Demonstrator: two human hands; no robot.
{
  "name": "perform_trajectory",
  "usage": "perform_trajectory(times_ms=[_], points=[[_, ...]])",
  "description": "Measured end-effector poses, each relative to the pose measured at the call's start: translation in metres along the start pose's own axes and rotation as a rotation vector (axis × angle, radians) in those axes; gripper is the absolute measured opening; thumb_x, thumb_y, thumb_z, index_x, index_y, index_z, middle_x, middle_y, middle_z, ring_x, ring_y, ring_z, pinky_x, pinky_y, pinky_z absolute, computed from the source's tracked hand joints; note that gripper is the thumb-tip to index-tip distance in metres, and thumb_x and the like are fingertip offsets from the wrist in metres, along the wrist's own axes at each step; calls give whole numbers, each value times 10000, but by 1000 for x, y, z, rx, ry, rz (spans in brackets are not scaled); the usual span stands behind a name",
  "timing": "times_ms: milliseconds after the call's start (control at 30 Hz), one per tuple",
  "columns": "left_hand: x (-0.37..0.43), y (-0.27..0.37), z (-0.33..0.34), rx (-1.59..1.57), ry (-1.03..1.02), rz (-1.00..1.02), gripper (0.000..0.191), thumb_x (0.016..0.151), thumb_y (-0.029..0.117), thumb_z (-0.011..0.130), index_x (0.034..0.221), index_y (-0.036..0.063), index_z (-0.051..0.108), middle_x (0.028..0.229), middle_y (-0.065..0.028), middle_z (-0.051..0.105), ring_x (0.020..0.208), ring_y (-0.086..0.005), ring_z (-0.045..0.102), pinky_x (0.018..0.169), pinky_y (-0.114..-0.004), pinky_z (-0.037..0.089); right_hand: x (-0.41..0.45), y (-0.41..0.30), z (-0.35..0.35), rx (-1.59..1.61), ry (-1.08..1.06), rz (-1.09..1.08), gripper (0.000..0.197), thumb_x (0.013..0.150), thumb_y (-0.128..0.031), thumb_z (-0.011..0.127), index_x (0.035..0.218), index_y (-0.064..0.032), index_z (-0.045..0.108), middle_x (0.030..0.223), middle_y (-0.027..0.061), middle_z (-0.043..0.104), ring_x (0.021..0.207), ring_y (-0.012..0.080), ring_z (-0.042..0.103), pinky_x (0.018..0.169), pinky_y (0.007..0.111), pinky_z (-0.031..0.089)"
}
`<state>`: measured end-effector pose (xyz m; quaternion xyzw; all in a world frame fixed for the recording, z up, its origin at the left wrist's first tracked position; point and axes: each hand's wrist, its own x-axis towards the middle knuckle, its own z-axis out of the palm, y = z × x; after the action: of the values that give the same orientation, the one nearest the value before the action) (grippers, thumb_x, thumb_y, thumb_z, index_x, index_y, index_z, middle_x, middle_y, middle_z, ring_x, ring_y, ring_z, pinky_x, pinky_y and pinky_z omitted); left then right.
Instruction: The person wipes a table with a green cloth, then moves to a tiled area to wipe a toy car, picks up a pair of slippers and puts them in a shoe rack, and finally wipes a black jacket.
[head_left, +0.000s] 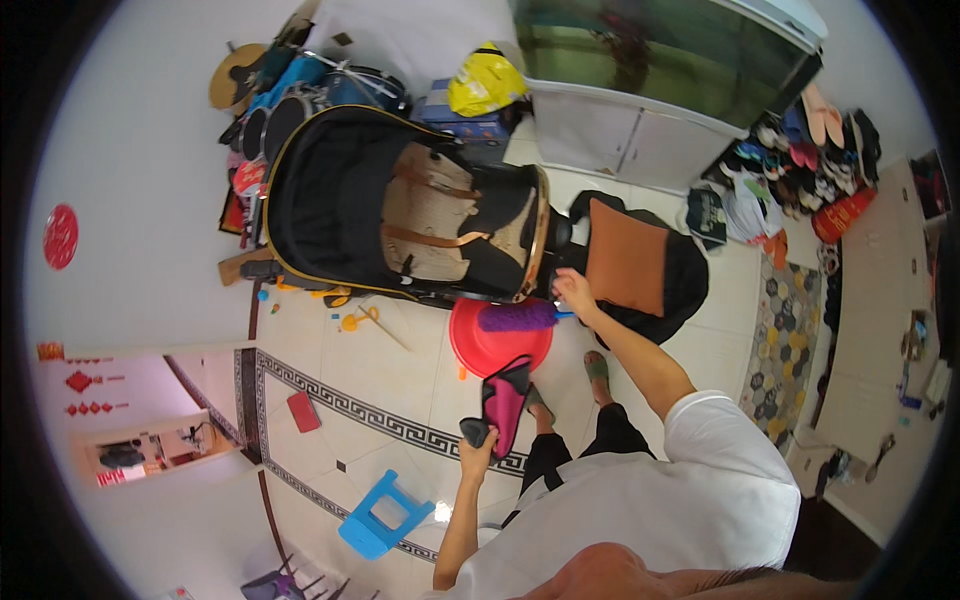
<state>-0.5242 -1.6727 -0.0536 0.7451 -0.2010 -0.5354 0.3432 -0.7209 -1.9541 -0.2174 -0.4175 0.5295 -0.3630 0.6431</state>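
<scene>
My left hand (478, 450) is closed around a pink-and-black fabric piece (506, 412), which hangs open above the floor. A rounded black part (473, 431) sticks out beside my thumb. My right hand (576, 291) reaches to the front end of a black baby stroller (330, 202), its fingers curled beside the dark frame; whether they grip anything is unclear. Tan seat lining (427, 210) and brown straps show inside the stroller. Below the stroller's side stands a red plastic basin (499, 356). A purple fluffy duster (517, 317) lies across it, its blue handle just below my right hand.
A brown cushion (628, 257) rests on a black seat right of the stroller. A blue stool (384, 517) and a red flat object (304, 412) are on the tiles. An aquarium cabinet (585, 131) and a drum set (360, 86) stand behind; shoes (817, 161) pile at right.
</scene>
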Motion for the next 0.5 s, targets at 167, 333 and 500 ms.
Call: perform_trajectory(times_ms=[167,333,500], points=[[12,-54,-5,467,128,234,154,717,132,659,719,-17,620,666,-101,626,590,-144,589,557,-265,441,-154,158,-149,-904,62,-57,149,760,-144,501,804,-34,592,716,115,597,640,225,572,580,338,458],[17,-51,9,766,-138,147,209,729,200,644,728,-7,615,636,-125,613,604,-219,611,564,-312,458,-314,208,-240,-1114,-315,748,143,711,-155,545,628,-46,584,669,97,600,535,204,584,465,331,483],[24,-83,25,813,-290,90,252,695,253,665,755,14,616,650,-155,606,585,-271,605,551,-356,471,-328,172,-227,-390,147,1035,194,720,-178,587,851,-39,558,675,89,580,551,177,580,457,328,484]])
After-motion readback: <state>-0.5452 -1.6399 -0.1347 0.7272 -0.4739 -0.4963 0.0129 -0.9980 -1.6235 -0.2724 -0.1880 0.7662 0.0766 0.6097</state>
